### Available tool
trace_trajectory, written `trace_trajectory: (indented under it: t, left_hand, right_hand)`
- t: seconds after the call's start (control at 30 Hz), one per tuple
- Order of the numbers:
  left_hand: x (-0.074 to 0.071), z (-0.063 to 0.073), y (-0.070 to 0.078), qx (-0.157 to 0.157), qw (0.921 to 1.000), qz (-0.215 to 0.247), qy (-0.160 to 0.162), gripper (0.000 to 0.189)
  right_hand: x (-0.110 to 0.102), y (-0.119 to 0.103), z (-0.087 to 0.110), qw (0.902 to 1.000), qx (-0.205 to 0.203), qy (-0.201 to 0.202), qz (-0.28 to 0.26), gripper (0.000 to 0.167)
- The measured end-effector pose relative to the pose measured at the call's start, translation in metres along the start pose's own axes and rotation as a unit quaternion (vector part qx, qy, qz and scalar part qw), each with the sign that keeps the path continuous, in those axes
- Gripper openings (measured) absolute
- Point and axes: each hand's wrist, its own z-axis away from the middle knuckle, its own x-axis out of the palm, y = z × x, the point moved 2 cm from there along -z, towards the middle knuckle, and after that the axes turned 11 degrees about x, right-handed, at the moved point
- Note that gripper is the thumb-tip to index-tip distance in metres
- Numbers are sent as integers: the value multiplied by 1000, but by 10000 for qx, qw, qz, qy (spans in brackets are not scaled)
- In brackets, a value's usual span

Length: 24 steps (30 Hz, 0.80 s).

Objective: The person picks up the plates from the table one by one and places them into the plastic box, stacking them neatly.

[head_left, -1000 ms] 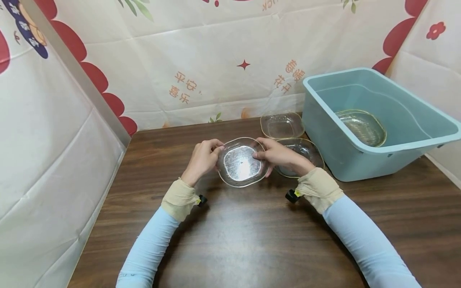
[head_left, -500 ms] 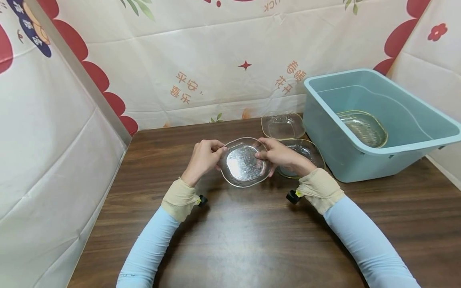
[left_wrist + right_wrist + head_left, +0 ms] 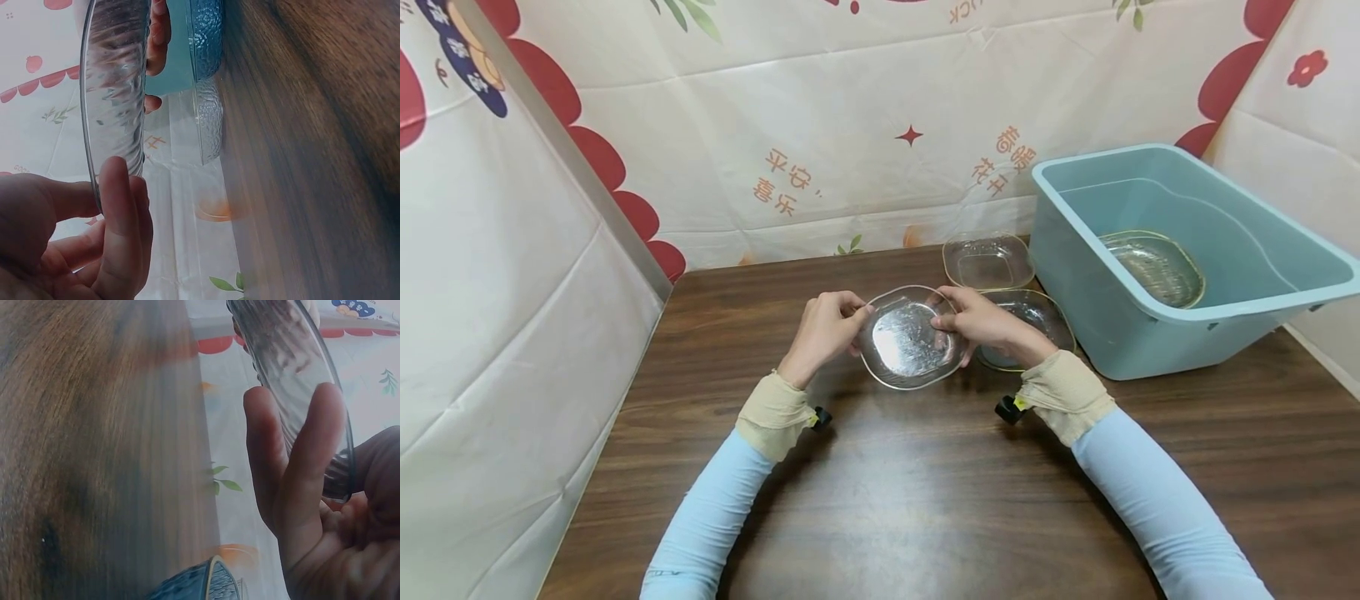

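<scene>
Between both hands a clear, rounded dish [image 3: 904, 340] with a rippled outer wall is held above the table, tilted toward the head camera. My left hand [image 3: 824, 335] pinches its left edge, thumb at the rim and fingers behind the wall, as the left wrist view shows. At the opposite edge my right hand [image 3: 983, 321] grips the dish, thumb on the inner side and fingers spread along the outer wall [image 3: 294, 362]. Partly behind the right hand, a second clear dish [image 3: 1037, 310] with a yellowish rim rests on the table. Another clear dish [image 3: 988, 260] sits farther back.
A large blue-grey tub [image 3: 1097, 333] stands at the right of the wooden table [image 3: 865, 500]. Inside it lies clear dishware [image 3: 1157, 267] with a yellowish rim. A printed white cloth [image 3: 850, 100] hangs along the back and sides.
The dish has shifted very slightly to the right and tilted a little, so the light reflection on its base looks different. Both hands keep their hold.
</scene>
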Motion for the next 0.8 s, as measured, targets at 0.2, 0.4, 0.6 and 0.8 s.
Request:
trace_trajectory:
  t: [0.2,0.4,0.6,0.8]
  left_hand:
    - [0,1,0,-35,9999,97,25,22]
    - [0,0,1,-19,9999,160,8,19]
    - [-1,1,2,-103,9983,557,100,38]
    - [-1,1,1,-301,9964,778,170,65]
  right_hand:
    - [-1,1,-2,10000,30,32,18,33]
    - [-3,-1,0,10000,28,78,18,34]
    - [-9,-2,3,9996,129,195,-150,34]
    - [-17,-3,6,9992,133,314,-188,32]
